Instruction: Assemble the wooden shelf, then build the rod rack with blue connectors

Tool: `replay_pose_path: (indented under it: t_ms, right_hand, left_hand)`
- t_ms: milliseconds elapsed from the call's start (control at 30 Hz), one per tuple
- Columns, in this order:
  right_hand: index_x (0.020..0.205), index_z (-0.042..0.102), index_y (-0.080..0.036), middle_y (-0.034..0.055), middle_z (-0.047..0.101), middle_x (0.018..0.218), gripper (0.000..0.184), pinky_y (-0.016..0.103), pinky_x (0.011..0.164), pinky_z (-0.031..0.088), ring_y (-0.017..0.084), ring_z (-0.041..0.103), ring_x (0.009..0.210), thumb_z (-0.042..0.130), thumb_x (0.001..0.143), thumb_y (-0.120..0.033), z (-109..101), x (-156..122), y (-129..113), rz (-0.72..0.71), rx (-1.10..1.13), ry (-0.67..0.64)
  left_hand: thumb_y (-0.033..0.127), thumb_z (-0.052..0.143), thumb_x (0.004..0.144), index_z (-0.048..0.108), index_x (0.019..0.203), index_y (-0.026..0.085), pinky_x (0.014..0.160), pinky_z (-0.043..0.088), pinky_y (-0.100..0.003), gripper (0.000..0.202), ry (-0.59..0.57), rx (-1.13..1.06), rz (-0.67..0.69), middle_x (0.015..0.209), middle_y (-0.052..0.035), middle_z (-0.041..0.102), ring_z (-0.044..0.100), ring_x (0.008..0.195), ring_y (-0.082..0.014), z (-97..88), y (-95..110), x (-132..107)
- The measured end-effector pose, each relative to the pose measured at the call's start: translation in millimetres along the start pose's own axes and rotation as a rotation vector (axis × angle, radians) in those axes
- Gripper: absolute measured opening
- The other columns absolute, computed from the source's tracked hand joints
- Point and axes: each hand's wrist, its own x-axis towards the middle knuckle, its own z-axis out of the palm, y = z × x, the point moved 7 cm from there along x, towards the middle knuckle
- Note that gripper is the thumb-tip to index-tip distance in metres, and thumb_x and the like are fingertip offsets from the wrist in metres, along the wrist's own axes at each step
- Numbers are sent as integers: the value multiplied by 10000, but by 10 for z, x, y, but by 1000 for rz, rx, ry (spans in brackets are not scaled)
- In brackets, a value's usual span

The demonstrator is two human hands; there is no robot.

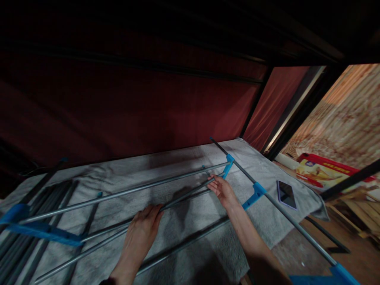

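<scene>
Several grey metal rods (pixel 124 192) joined by blue plastic connectors lie across a grey towel (pixel 184 158). My left hand (pixel 142 229) rests palm down on one rod near the middle, fingers stretched along it. My right hand (pixel 221 189) reaches to the far end of a rod, its fingers curled around it close to a blue connector (pixel 228 165). A long cross rod (pixel 285 215) runs from the back towards the lower right through another blue connector (pixel 254 194).
A phone (pixel 286 194) lies face up on the towel's right edge. More dark rods and a blue piece (pixel 38 229) lie at the left. A dark red fabric wall (pixel 118 107) stands behind. A red and yellow box (pixel 323 172) and wood planks lie on the floor at right.
</scene>
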Motion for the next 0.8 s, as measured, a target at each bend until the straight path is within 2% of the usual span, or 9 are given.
replay_pose_path:
  t_ms: [167,267,333,400,467,533,633,800]
  right_hand:
    - [883,677,-174,54,745,839,142,275,694,581,151,680,700,679,762,-249,-2,-9,7,2,-23,-9]
    - [869,643,-195,34,712,789,157,283,666,579,156,669,681,685,743,-278,-108,-25,22,-55,-68,36]
    - [879,623,-212,18,688,795,182,284,646,571,153,653,678,684,729,-295,-243,-36,-3,-142,-153,111]
    - [914,612,-226,10,671,850,217,292,668,563,156,636,723,662,720,-309,-409,-61,-100,-283,-276,240]
    - [969,600,-243,4,654,951,276,304,774,547,167,618,858,644,704,-307,-552,-97,-230,-419,-364,373]
    - [1032,595,-256,5,638,1082,361,314,906,496,179,574,1016,643,677,-294,-625,-109,-339,-491,-410,435]
    - [1130,610,-247,30,623,1214,466,351,1008,420,204,542,1125,624,667,-291,-588,-80,-447,-520,-510,389]
    - [1180,634,-230,58,683,1133,493,393,992,425,235,588,1085,604,692,-295,-467,-45,-462,-503,-581,284]
  left_hand:
    - [322,431,968,678,1153,202,792,524,-368,331,12,23,27,1035,-76,729,676,838,-243,-21,2,23]
    - [320,429,971,670,1165,194,792,517,-370,334,17,37,40,1022,-76,723,669,841,-246,-39,11,37]
    - [316,427,973,662,1177,190,790,515,-374,336,19,43,41,1019,-77,720,666,847,-248,-54,17,44]
    - [311,426,973,663,1173,190,791,513,-376,332,17,51,40,1017,-79,718,665,845,-248,-65,23,49]
    - [309,428,973,667,1161,192,802,510,-379,326,14,57,42,1016,-81,718,666,850,-247,-71,30,57]
    - [302,425,974,672,1147,190,815,506,-384,322,19,64,46,1013,-83,719,667,864,-250,-80,35,68]
    - [290,405,979,675,1142,180,815,501,-390,333,25,80,51,1012,-93,719,666,878,-255,-92,47,86]
    - [271,360,986,670,1149,170,830,496,-405,364,29,79,56,1011,-107,719,667,885,-251,-136,82,101]
